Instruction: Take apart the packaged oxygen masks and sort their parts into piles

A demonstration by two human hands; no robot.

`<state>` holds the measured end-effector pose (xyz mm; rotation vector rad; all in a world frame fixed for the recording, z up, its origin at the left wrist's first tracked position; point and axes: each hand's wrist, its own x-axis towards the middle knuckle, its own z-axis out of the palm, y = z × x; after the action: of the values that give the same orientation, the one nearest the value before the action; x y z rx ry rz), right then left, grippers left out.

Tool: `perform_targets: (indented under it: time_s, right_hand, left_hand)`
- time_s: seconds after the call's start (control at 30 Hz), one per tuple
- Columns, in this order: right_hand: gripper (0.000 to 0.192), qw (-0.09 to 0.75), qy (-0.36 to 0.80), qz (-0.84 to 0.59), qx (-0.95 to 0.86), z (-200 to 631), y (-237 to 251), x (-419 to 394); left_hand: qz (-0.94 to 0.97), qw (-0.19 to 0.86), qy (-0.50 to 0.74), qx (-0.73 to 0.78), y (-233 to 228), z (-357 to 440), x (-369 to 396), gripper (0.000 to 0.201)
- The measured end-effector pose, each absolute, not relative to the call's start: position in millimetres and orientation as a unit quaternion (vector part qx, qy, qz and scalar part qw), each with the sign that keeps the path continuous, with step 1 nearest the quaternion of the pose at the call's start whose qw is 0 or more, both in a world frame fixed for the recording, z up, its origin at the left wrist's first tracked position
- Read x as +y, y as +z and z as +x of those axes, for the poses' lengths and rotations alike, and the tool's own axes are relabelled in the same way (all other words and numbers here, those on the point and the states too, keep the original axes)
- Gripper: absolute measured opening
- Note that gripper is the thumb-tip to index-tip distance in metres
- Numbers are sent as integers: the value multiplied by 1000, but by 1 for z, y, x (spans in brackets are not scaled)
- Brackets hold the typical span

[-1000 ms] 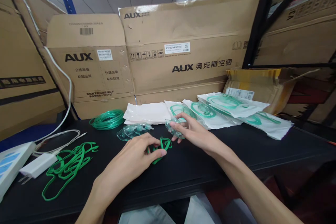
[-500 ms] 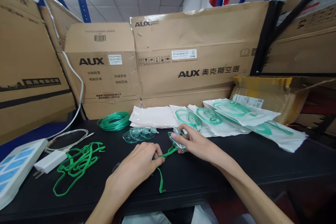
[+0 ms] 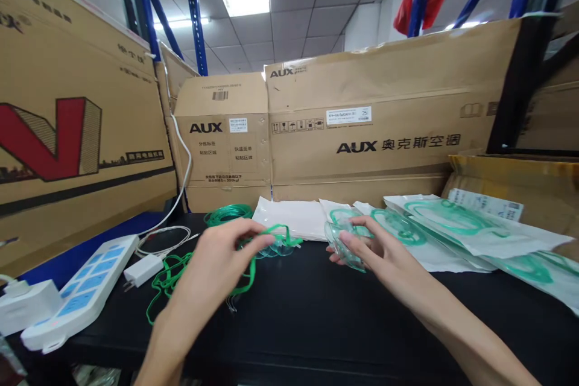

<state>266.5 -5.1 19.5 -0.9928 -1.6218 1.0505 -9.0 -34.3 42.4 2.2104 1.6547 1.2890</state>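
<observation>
My left hand (image 3: 211, 268) pinches a green elastic strap (image 3: 251, 280) between thumb and fingers, and the strap hangs in a loop below it. To the right, my right hand (image 3: 382, 247) is closed around a clear plastic oxygen mask (image 3: 348, 258), held above the black table. A gap separates the strap from this mask. Behind my left fingers lie more clear masks (image 3: 284, 247), partly hidden. A tangle of green straps (image 3: 169, 277) rests left of my left hand, which covers part of it.
A coil of green tubing (image 3: 228, 215) and white pouches (image 3: 289, 217) lie along the back. Packed mask sets (image 3: 452, 217) are at the right. A power strip (image 3: 84, 286) and a white charger (image 3: 143, 269) sit at left. Cardboard boxes (image 3: 307, 163) wall the rear.
The strap and mask, close together before, are now apart. My left hand has lifted with the strap, while my right hand has moved right with the mask. The camera view has shifted left and upward.
</observation>
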Motion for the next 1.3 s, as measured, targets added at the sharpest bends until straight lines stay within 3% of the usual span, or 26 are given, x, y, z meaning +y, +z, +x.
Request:
perform_targets:
  time_s: [0.13, 0.3, 0.47, 0.67, 0.77, 0.9, 1.1, 1.3]
  right_hand:
    - [53, 465, 441, -389, -662, 265, 19, -8]
    - [47, 432, 433, -378, -695, 261, 12, -9]
    - [40, 407, 399, -379, -729, 245, 3, -14]
    - [42, 470, 433, -368, -675, 225, -14, -8]
    - [44, 490, 441, -408, -631, 221, -15, -8]
    - [40, 505, 534, -398, -549, 219, -9, -12]
    - [59, 423, 623, -371, -544, 222, -14, -2]
    - [71, 516, 449, -402, -609, 228, -17, 4]
  left_hand:
    - [653, -45, 378, 655, 47, -66, -35, 45]
    - [643, -28, 205, 737, 28, -130, -14, 40]
    - [674, -65, 278, 682, 28, -97, -8, 59]
    - [821, 176, 330, 432, 31, 20, -29, 29]
    - [819, 182, 353, 413, 20, 47, -31, 19]
    - [800, 182, 376, 431, 10, 50, -24, 26]
    - [766, 213, 454, 403, 5, 42, -7, 14]
    - [662, 413, 487, 393, 5, 35, 6, 36]
